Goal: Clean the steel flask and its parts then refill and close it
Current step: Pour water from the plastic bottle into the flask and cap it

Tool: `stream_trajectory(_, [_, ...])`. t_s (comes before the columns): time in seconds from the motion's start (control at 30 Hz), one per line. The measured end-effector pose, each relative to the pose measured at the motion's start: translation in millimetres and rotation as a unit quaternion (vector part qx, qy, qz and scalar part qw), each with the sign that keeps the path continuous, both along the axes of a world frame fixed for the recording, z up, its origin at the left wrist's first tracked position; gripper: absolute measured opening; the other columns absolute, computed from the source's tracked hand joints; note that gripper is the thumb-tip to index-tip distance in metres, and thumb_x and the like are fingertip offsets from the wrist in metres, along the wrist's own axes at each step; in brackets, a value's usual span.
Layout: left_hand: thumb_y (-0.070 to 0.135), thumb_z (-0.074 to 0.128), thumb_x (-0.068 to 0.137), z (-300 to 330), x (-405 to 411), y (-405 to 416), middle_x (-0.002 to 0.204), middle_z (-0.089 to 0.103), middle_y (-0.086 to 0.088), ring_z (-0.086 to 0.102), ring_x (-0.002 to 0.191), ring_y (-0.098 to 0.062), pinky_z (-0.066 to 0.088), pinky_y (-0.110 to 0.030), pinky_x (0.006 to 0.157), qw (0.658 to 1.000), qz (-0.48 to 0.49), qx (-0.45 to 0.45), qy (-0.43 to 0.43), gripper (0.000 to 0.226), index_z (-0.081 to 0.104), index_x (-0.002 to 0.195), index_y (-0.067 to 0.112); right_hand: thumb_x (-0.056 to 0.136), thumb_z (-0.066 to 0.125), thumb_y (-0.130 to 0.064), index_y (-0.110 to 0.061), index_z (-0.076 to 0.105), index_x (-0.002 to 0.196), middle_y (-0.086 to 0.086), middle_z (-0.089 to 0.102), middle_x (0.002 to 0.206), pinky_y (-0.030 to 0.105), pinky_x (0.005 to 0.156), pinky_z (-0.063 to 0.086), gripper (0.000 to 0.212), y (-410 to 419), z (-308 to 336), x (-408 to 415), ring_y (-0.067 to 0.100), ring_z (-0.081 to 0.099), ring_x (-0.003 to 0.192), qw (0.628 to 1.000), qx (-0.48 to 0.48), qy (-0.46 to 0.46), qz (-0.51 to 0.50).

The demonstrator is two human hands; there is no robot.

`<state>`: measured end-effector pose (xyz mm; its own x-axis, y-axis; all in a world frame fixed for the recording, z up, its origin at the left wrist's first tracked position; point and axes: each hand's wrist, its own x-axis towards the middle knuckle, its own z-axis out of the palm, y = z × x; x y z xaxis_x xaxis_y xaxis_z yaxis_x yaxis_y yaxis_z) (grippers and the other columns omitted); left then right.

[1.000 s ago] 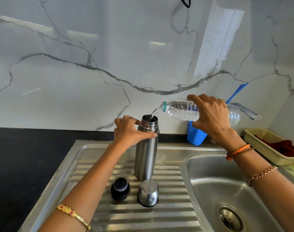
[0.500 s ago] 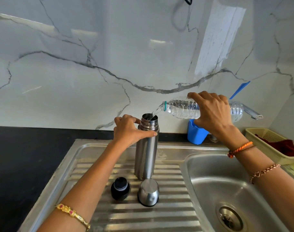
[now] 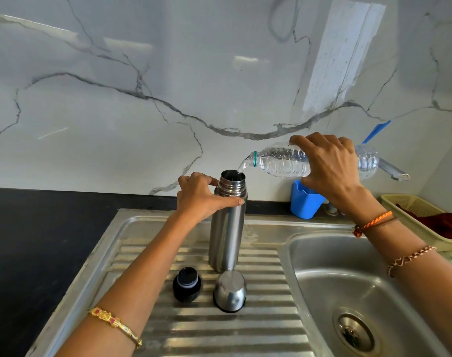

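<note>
Since the earlier frames we have raised the plastic bottle's [image 3: 281, 163] base a little, so it now lies almost level in the right middle of the frame, its open neck just above the steel flask's [image 3: 227, 228] mouth, with water running in.

Nearest us, low in the centre, the black stopper [image 3: 186, 284] and the steel cup lid [image 3: 229, 291] stand side by side on the ribbed drainboard [image 3: 219, 331], the lid upside down just in front of the flask. To the lower right lies the sink basin [image 3: 323, 279] with its drain.

At mid-frame the flask stands upright on the drainboard, uncapped. Our left hand [image 3: 201, 197] curls round its shoulder just below the threads, thumb across the front. Our right hand [image 3: 330, 166] grips the bottle around its middle from above.

Beyond, a blue cup [image 3: 304, 202] sits by the marble wall, and a yellow basket [image 3: 410, 210] with a red cloth rests at the right edge. The dark desk [image 3: 39, 240] fills the left.
</note>
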<state>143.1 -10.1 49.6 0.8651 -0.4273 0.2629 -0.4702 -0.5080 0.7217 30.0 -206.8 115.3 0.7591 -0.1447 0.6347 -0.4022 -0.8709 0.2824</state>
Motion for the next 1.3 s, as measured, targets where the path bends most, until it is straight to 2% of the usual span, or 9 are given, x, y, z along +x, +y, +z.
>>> stream_trajectory(0.67, [0.049, 0.081, 0.059, 3.1, -3.9, 1.0, 0.128, 0.046, -0.006, 0.024, 0.130, -0.022, 0.033, -0.035, 0.100, 1.000, -0.001, 0.002, 0.009, 0.070, 0.059, 0.115, 0.013, 0.042, 0.080, 0.003, -0.015, 0.061, 0.112, 0.012, 0.066, 0.090, 0.044, 0.074, 0.044, 0.074, -7.3, 4.6, 2.0, 0.036, 0.062, 0.077, 0.995, -0.078, -0.059, 0.026])
stream_trajectory(0.87, [0.050, 0.081, 0.059, 2.0, -3.4, 1.9, 0.129, 0.046, -0.006, 0.025, 0.129, -0.022, 0.034, -0.034, 0.097, 1.000, -0.002, 0.003, 0.007, 0.072, 0.058, 0.116, 0.012, 0.043, 0.081, 0.003, -0.014, 0.061, 0.110, 0.014, 0.066, 0.090, 0.045, 0.073, 0.045, 0.072, -5.8, 3.7, 3.3, 0.036, 0.062, 0.076, 0.994, -0.087, -0.060, 0.030])
stream_trajectory(1.3, [0.051, 0.081, 0.057, 4.2, -4.9, 1.7, 0.127, 0.048, -0.006, 0.026, 0.130, -0.022, 0.034, -0.037, 0.101, 1.000, 0.003, 0.005, 0.011, 0.071, 0.061, 0.114, 0.013, 0.042, 0.080, 0.006, -0.014, 0.062, 0.109, 0.013, 0.066, 0.088, 0.044, 0.075, 0.045, 0.071, -6.8, 9.5, 2.9, 0.035, 0.062, 0.075, 0.990, -0.115, -0.071, 0.036])
